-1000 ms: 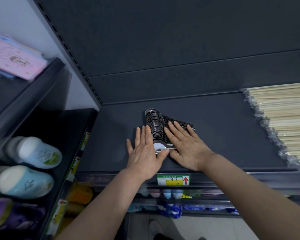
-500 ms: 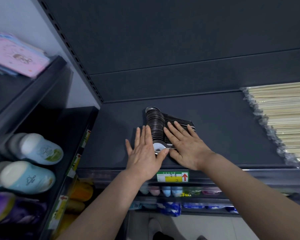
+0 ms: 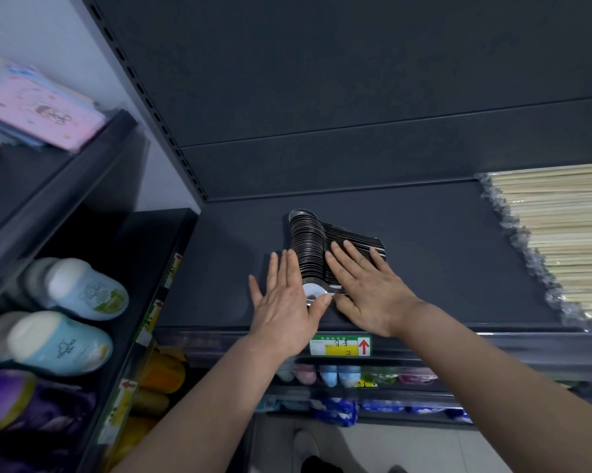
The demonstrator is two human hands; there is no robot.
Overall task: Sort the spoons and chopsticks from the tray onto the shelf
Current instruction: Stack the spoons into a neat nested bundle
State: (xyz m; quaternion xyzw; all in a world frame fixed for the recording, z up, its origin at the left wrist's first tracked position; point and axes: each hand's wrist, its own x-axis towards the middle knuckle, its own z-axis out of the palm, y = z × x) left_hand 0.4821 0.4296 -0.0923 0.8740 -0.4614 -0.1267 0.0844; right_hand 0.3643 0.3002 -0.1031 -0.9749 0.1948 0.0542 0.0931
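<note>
A row of several nested metal spoons (image 3: 308, 240) lies on the dark shelf (image 3: 441, 254), bowls to the left and handles running right. My left hand (image 3: 284, 302) lies flat against the left side of the spoon bowls, its thumb touching the nearest bowl. My right hand (image 3: 366, 288) presses flat with straight fingers on the spoon handles. Wrapped bundles of pale chopsticks (image 3: 567, 240) are stacked at the right end of the same shelf. No tray is in view.
A green and yellow price tag (image 3: 340, 344) with a red arrow sits on the shelf's front edge. The neighbouring rack at left holds blue slippers (image 3: 79, 295) and pink packets (image 3: 38, 107) above. Lower shelves carry small coloured goods.
Both hands stay pressed on the spoons in the same pose. Only the camera has shifted slightly.
</note>
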